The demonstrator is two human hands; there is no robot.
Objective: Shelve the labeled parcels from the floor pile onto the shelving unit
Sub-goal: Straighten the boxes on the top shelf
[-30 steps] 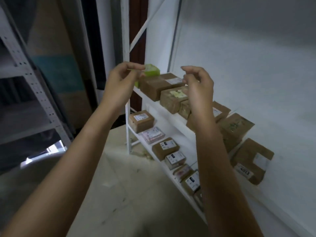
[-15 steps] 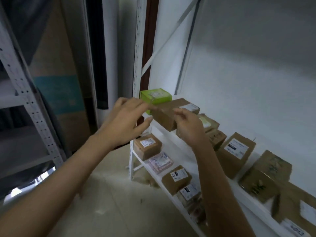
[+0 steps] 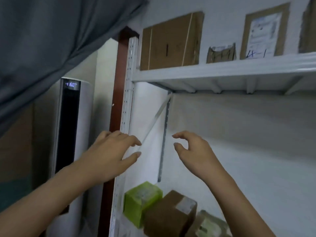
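White shelving unit (image 3: 126,103) fills my view: parcels (image 3: 171,41) stand along its upper shelf's (image 3: 222,72) front edge, a green box (image 3: 142,202) and brown parcel (image 3: 171,216) sit lower down at its left edge, and the floor pile is unseen, so I judge the work part done; my left hand (image 3: 114,151) and right hand (image 3: 193,151) hover empty between the levels, fingers loosely spread.
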